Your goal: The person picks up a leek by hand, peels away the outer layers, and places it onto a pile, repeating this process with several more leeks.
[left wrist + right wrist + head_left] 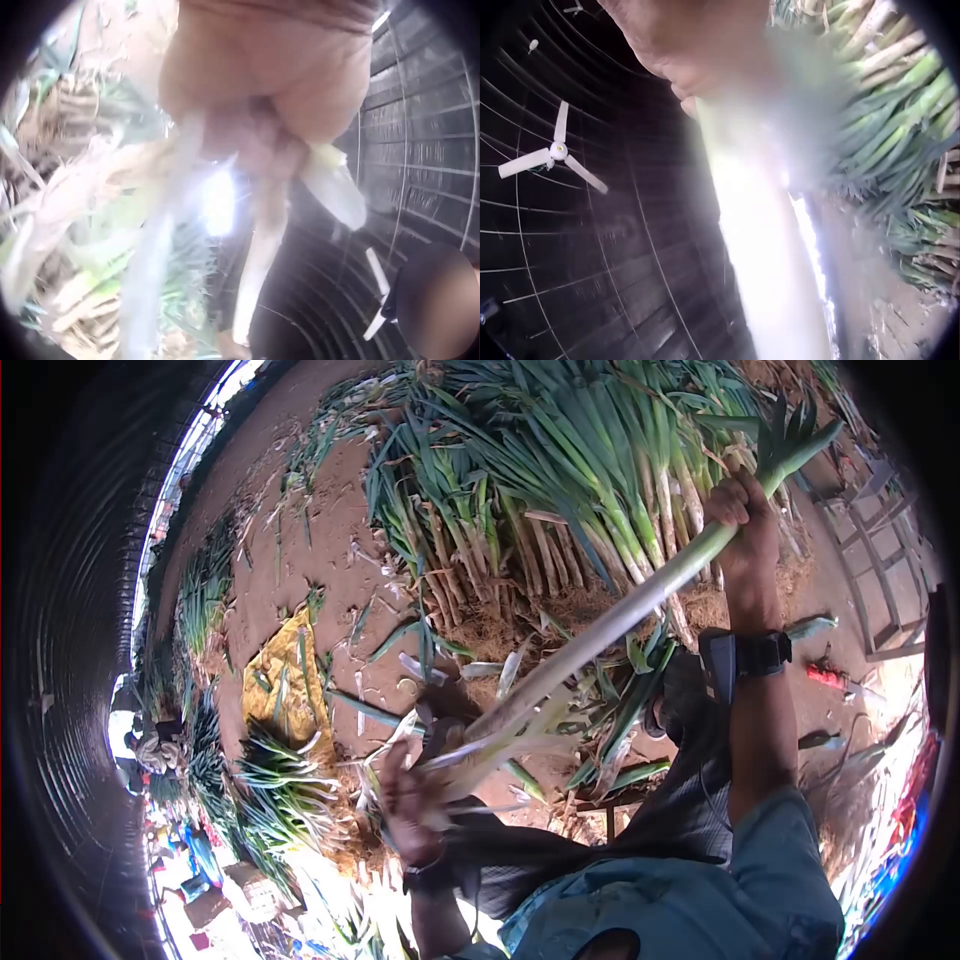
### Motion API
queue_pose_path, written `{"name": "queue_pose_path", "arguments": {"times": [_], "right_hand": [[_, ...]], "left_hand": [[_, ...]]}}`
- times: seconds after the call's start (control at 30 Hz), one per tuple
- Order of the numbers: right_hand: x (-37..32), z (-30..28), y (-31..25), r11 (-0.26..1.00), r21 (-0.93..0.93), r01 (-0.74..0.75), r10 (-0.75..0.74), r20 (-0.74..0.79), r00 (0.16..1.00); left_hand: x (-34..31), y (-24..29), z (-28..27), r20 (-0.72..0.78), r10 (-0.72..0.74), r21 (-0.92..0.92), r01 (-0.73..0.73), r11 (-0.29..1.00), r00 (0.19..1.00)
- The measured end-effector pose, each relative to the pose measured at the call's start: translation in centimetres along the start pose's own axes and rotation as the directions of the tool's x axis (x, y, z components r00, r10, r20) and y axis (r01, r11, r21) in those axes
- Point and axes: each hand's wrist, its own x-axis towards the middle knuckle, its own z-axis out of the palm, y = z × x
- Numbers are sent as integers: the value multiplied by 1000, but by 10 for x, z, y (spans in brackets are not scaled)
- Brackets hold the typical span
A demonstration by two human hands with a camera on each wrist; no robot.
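A long green onion (622, 612) slants across the head view, its green leaves at the upper right and its pale lower end over the lap. My right hand (747, 515) grips it just below the leaves; in the right wrist view the glaring white stalk (761, 240) runs down from the fingers. At the lower end, my left hand (408, 805), blurred, holds loose strips of outer skin (515, 750). The left wrist view has the curled fingers with pale skin strips (255, 274) hanging out of them.
Upright bunches of green onions (560, 460) crowd the ground ahead. A yellow sack (290, 685) lies at the left near another bunch (285, 770). Shed leaves and peelings (640, 690) litter the soil around the feet. A metal frame (885, 560) stands at the right.
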Motion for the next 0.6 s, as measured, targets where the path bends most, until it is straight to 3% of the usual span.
{"name": "queue_pose_path", "arguments": {"times": [0.07, 0.1, 0.13, 0.17, 0.2, 0.23, 0.27, 0.33, 0.4, 0.43, 0.5, 0.6], "right_hand": [[6, -5, -25, 996, -41, 75, -77, -31, 997], [6, 1, -32, 988, -73, 133, -137, -40, 990], [4, 0, -23, 990, -110, 87, -95, -75, 993], [1, 9, 2, 905, -359, 227, -270, -74, 960], [-4, 20, 23, 879, -412, 240, -312, -114, 943], [-6, 28, 36, 849, -461, 259, -363, -151, 920], [-7, 30, 40, 859, -441, 260, -358, -155, 921], [-9, 31, 37, 867, -417, 272, -367, -166, 915], [-16, 32, 35, 849, -458, 265, -351, -112, 930], [-19, 33, 37, 839, -480, 255, -335, -88, 938], [-21, 37, 41, 845, -476, 242, -327, -103, 939], [-20, 41, 44, 861, -457, 224, -313, -128, 941]], "left_hand": [[-3, 19, -78, -259, 64, -106, -94, 990, 964], [-3, 15, -111, -254, 70, -25, -79, 997, 965], [-3, 10, -146, -248, 76, 56, -64, 996, 966], [-11, -6, -136, -115, 62, 256, -31, 966, 991], [-18, -22, -127, 20, 46, 447, -50, 893, 999], [-18, -22, -62, 219, 10, 629, -149, 763, 976], [-17, -22, 2, 408, -26, 730, -309, 609, 912], [-5, -9, 60, 560, -70, 753, -472, 458, 826], [7, -15, 78, 449, -13, 751, -369, 548, 893], [14, -9, 94, 510, 145, 749, -520, 410, 848], [28, 11, 130, 626, 424, 702, -710, 61, 655], [49, -17, 150, 681, 313, 687, -725, 39, 662]]}}
